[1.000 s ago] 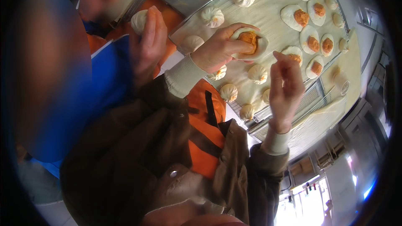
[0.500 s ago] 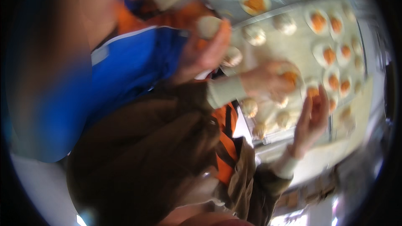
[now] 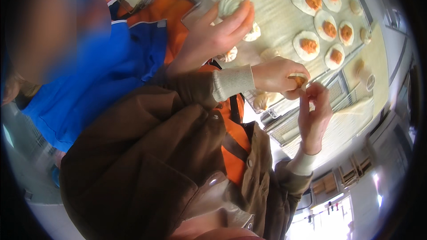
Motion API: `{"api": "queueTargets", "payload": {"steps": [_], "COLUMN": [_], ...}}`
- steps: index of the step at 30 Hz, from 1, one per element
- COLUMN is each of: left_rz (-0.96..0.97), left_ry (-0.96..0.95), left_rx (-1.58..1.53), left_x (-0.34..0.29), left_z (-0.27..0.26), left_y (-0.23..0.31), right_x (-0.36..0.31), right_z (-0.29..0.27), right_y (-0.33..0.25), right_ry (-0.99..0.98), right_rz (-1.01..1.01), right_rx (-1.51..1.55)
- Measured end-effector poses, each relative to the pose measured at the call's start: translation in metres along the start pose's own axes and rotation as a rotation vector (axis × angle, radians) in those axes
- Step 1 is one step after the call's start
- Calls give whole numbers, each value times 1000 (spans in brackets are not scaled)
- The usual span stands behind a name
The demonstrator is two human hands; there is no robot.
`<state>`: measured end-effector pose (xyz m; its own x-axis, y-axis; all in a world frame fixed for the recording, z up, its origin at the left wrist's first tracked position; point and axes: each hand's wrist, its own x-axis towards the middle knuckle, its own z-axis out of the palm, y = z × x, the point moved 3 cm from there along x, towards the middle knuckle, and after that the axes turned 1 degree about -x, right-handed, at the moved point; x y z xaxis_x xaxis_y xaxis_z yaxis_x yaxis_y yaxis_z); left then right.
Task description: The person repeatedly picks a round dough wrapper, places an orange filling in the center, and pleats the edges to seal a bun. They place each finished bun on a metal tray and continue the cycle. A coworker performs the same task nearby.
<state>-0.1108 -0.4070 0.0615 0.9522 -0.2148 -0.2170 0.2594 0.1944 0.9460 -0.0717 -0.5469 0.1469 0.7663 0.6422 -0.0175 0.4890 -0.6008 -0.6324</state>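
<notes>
My left hand (image 3: 278, 74) curls around a stuffed bun (image 3: 297, 80), its round dough wrapper cupped about orange filling that shows at the open top. The fingertips of my right hand (image 3: 316, 109) pinch the wrapper's rim on the side away from my left palm. Just beyond my hands, a flat dough round (image 3: 307, 46) topped with orange filling lies on the pale work surface. Pleated, closed buns (image 3: 263, 100) sit under and near my left wrist, partly hidden by it.
On my left a co-worker in a blue sleeve (image 3: 89, 102) holds a pleated bun (image 3: 229, 6) close to my left forearm. Several filled dough rounds (image 3: 329, 29) lie farther out on the table (image 3: 271, 13). A metal frame edge (image 3: 284, 126) runs below my hands.
My right hand has come from beside a filled round on the table to the rim of the bun in my left hand. The wrapper is more gathered. The whole view has shifted.
</notes>
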Motion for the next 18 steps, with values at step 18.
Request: {"api": "queueTargets", "payload": {"steps": [18], "left_rz": [-172], "left_ry": [-209], "left_rx": [-283], "left_x": [31], "left_z": [31], "left_y": [30], "right_x": [-25], "right_z": [-44], "right_y": [21], "right_ry": [273], "right_rz": [52], "right_rx": [-44]}}
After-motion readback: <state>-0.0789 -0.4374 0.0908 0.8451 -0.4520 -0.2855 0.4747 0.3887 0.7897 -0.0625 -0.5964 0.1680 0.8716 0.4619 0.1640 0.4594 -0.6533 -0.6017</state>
